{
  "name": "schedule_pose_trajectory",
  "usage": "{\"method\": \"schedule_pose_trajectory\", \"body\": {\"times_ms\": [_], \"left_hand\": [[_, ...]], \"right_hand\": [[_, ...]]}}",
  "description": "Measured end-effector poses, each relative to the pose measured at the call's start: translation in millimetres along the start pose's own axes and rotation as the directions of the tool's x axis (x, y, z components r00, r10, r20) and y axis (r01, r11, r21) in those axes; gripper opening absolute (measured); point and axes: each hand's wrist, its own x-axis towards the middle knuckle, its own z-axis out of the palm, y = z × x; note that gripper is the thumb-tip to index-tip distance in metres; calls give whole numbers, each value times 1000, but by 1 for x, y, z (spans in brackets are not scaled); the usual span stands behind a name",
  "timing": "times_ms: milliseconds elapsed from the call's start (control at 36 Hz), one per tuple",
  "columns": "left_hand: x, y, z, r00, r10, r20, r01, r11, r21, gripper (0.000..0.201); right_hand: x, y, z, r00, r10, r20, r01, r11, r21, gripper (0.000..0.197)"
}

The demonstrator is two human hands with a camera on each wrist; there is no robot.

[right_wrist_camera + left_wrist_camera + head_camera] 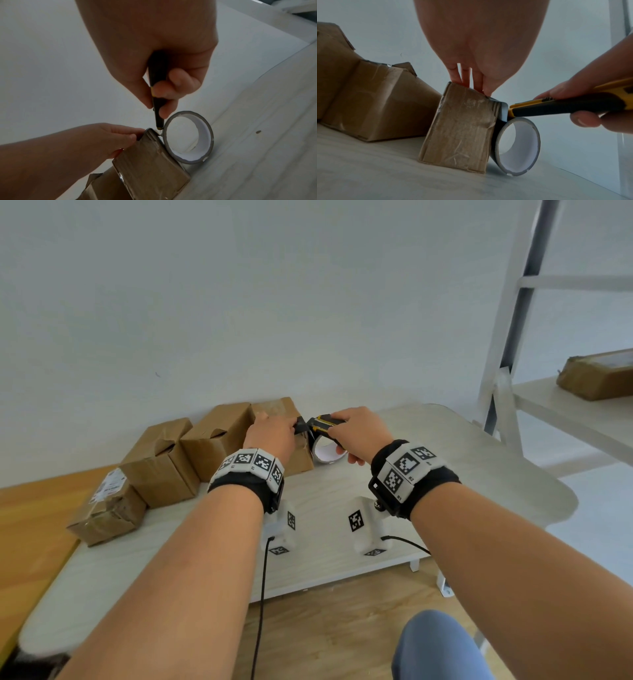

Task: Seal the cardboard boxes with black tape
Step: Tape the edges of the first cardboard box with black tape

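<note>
A small cardboard box [301,457] [462,128] stands at the back of the pale table [445,474]. My left hand [270,433] [471,86] rests on its top, fingertips pressing down by a strip of black tape [502,112] that bends over the box's right top edge. The tape roll [325,453] [537,142] [210,136] stands on edge against the box's right side. My right hand [356,433] [161,97] grips a yellow and black utility knife [323,421] [565,106] whose tip meets the tape between box and roll.
Three more cardboard boxes [219,433] [161,463] [106,508] line the wall to the left. An orange wooden surface [30,525] adjoins the table's left end. A white shelf at the right carries another brown parcel [596,374].
</note>
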Motion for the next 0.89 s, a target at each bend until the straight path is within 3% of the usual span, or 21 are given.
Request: {"method": "schedule_pose_trajectory", "body": {"times_ms": [306,528,805,889], "left_hand": [[-3,2,-5,998,-31,60,34,999,-40,33],[-8,4,-11,994,18,105,-17,1000,-12,34],[-3,6,-13,986,0,164,-8,999,51,36],[-2,6,-12,987,7,161,-24,994,105,33]], "right_hand": [[6,-9,7,999,-42,-14,38,972,-232,38],[7,-17,17,996,-83,-18,68,911,-407,4],[13,-26,13,998,-62,27,68,906,-418,8],[13,-26,8,998,-40,51,56,925,-375,17]]}}
